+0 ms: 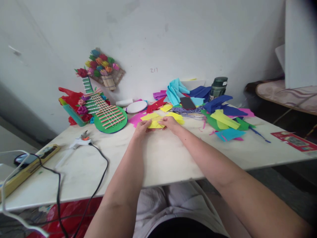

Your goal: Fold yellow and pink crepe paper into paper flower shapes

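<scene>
Between my two hands is a piece of yellow crepe paper point(155, 124), held just above the white table. My left hand point(143, 127) pinches its left side, and my right hand point(170, 123) grips its right side with bent fingers. More yellow paper point(177, 117) lies right behind my hands, and a pink sheet point(135, 120) shows to the left of them. Some fingertips are hidden behind the paper I hold.
At left stand a green paper instrument with strings point(109, 117), a glue bottle point(74, 114) and a corded glue gun point(80, 142). A power strip point(32, 168) lies near the left edge. Coloured paper point(224, 119), a dark phone point(187, 103) and a green flask point(218, 87) sit at back right.
</scene>
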{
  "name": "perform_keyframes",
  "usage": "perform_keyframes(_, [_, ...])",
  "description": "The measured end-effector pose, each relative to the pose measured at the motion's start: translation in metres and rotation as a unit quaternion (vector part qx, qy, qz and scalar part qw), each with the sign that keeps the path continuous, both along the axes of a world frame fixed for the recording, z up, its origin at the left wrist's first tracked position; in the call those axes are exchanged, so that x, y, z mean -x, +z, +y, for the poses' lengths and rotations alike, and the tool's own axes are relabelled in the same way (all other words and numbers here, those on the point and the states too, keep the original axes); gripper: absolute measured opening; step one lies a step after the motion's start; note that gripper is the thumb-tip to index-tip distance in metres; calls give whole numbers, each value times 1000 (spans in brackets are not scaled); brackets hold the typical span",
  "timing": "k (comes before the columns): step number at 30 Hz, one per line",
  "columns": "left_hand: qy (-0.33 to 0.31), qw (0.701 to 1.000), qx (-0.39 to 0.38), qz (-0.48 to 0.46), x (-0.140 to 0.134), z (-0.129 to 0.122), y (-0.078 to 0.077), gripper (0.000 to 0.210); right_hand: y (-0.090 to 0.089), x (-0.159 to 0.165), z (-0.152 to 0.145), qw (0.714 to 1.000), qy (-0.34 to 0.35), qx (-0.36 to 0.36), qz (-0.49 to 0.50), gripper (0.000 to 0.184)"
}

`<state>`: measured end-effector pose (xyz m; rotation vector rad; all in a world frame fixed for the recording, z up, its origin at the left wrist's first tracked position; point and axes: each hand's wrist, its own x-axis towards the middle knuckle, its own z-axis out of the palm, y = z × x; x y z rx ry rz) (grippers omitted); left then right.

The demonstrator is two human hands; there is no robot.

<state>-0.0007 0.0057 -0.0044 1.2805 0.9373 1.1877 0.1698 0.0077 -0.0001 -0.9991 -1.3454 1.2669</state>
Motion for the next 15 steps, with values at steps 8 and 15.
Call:
perform_keyframes(8, [14, 1000, -3, -10, -2, -1, 2, 39, -1, 1, 0, 1000, 11, 1, -1, 11])
perform_keyframes(15, [22, 998, 8, -57, 1, 1, 5, 31, -2, -1, 2, 1000, 10, 10, 19, 11])
